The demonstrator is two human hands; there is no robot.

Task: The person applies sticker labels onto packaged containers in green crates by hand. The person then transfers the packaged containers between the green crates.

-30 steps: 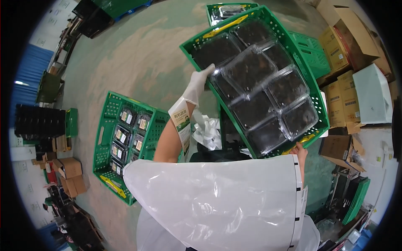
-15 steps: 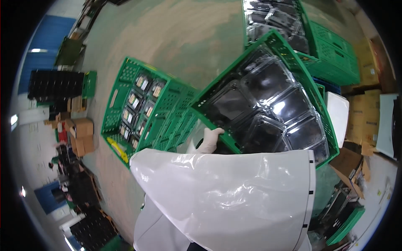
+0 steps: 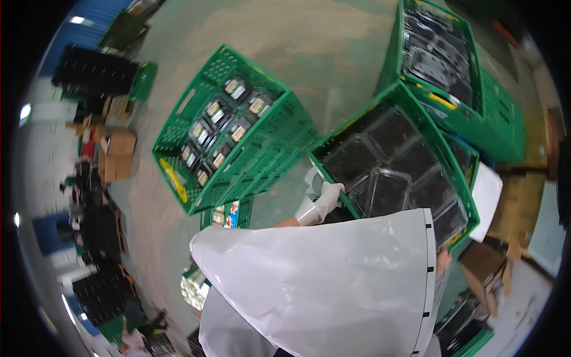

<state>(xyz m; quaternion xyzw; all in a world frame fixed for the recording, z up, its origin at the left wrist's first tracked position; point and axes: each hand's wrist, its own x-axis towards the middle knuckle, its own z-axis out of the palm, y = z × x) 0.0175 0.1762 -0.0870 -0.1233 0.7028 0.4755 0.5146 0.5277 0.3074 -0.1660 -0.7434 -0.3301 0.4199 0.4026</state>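
A green plastic crate [image 3: 364, 122] holds several clear-lidded black plastic trays [image 3: 389, 193], right of the middle. My left hand [image 3: 326, 201], in a white glove, is closed on the crate's near left rim. At the near right corner of this crate a small part of my right hand [image 3: 443, 260] shows, with fingers against the rim; the rest is hidden. A glossy white sheet [image 3: 321, 273] with black marks along its right edge covers the foreground and much of my arms.
On the left stands a stack of green crates [image 3: 279, 140], its top one holding labelled packs [image 3: 217, 110] and a yellow strip [image 3: 172, 178]. Another green crate [image 3: 395, 53] of clear packs is at the far right. Cardboard boxes [image 3: 514, 208] line the right side.
The tray-filled crate appears lower and farther from me, and has turned slightly. My left hand still holds its rim. Part of my right hand has come into sight. The view has shifted.
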